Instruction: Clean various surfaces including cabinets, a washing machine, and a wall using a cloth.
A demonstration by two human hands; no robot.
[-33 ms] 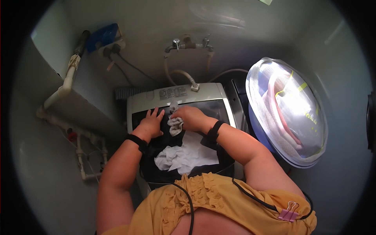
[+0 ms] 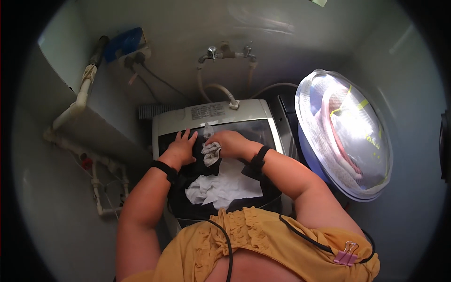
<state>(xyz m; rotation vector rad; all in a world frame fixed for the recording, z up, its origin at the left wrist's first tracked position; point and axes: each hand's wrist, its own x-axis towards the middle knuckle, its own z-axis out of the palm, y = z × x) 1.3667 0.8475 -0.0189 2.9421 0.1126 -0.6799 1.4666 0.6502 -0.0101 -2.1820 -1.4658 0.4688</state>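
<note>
A top-loading washing machine (image 2: 176, 116) with a pale frame and a dark lid (image 2: 258, 129) stands in front of me. My left hand (image 2: 181, 148) lies flat on the lid's left part, its fingers spread. To its right, my right hand (image 2: 231, 143) is closed on a crumpled, soiled greyish-white wipe (image 2: 212, 155) and presses it against the lid; part of the wipe sticks out beyond the fingertips. Nearer to me, a larger white sheet (image 2: 223, 187), rumpled on its left side, rests on the lid. Whether it is cloth or paper I cannot tell.
Behind the machine, a pale inlet hose (image 2: 218, 88) runs to metal taps (image 2: 228, 55) on the wall. A blue-rimmed basin with a mesh laundry bag (image 2: 350, 136) leans at the right. White pipes (image 2: 77, 105) and a socket with plugs (image 2: 134, 60) are at the left.
My right hand has shifted slightly toward me with the crumpled wipe. The left hand and the white sheet stay where they were.
</note>
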